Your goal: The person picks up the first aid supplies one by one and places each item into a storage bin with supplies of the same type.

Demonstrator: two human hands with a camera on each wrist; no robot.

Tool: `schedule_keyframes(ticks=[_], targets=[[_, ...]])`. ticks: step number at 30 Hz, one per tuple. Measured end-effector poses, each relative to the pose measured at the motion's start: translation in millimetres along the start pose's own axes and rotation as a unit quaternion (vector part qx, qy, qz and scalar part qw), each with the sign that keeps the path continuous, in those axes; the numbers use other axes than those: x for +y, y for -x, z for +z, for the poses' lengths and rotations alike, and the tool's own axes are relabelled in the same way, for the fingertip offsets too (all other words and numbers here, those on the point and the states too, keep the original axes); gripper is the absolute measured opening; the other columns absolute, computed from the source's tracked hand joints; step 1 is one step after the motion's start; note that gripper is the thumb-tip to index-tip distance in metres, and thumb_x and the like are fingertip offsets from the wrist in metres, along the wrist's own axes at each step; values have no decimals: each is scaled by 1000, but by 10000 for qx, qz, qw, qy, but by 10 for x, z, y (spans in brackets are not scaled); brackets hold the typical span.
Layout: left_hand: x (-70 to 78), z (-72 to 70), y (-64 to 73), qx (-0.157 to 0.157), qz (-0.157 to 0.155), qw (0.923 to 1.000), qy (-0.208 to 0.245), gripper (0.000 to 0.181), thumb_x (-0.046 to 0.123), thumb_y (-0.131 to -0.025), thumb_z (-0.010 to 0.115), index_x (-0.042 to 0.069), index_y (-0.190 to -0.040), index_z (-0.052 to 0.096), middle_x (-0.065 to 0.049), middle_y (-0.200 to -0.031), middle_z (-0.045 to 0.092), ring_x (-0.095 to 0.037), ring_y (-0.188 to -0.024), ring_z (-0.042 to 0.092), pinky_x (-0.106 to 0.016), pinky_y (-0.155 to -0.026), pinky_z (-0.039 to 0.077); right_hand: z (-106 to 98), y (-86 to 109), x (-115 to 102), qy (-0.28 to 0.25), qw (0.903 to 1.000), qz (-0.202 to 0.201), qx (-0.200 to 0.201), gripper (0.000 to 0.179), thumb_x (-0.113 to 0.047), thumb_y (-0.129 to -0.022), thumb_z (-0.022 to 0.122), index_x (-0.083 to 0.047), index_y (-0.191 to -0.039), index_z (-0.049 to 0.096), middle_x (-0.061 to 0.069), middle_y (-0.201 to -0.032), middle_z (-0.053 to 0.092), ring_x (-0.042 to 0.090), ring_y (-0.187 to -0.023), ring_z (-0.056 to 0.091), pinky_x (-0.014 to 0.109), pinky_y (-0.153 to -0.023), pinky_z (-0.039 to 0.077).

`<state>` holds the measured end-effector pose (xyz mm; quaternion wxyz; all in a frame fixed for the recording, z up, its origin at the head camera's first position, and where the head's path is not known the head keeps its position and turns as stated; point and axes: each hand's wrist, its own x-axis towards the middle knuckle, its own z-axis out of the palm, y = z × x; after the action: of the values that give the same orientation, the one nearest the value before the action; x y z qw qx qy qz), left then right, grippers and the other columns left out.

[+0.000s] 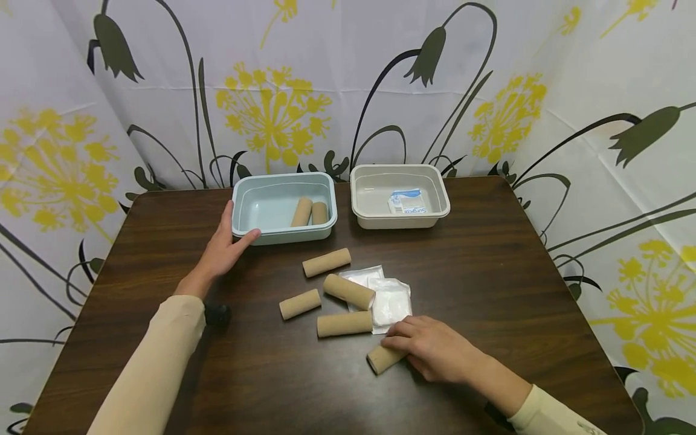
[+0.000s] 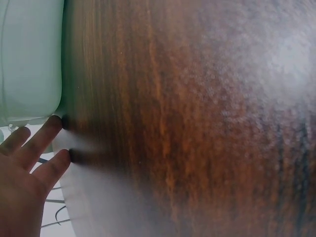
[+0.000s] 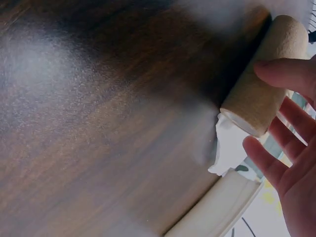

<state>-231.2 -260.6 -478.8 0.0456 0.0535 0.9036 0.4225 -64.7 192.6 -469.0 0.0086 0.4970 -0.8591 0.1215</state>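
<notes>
1. One cardboard tube (image 1: 382,360) is lying low on the table (image 1: 244,374), nearest me of all the loose tubes, its left end jutting past the fingers of my right hand (image 1: 435,349).
2. On the right wrist view I'm seeing that hand partly closed, the thumb pressing one side of the tube and fingers reaching behind it; I'm not able to tell whether the tube is lifting off the wood.
3. My left hand (image 1: 224,246) is spreading wide, gripping nothing, and touching the left end of the blue tub (image 1: 293,237), well apart from that tube.
4. Two more tubes (image 1: 302,212) are resting inside the blue tub.
5. Four loose tubes (image 1: 345,324) are lying between my hands, one overlapping the white packets (image 1: 393,302).
6. Beside the blue tub, the beige tub (image 1: 399,223) is holding a blue-and-white packet (image 1: 408,202).
</notes>
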Motion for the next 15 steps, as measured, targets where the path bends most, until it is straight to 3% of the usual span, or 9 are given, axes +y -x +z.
schedule_keyframes(ticks=[8,15], targets=[[0,10,-2,49,36,10000,28,92,52,-94,51,31,-151,-17,0,-160,-12,-32,-146,-2,-64,-110,6,92,-19,10,289,9989,-298,226,40,-13,-82,70,-17,-121,62,-6,-114,60,14,-105,55,34,-95,44],[7,9,16,3,11,10000,-18,91,53,-93,51,32,-151,-18,-1,-160,-12,-33,-146,-1,-65,-109,7,98,-16,-9,331,9988,-280,218,36,-16,-84,70,-17,-120,63,-7,-112,60,12,-104,56,33,-91,47]])
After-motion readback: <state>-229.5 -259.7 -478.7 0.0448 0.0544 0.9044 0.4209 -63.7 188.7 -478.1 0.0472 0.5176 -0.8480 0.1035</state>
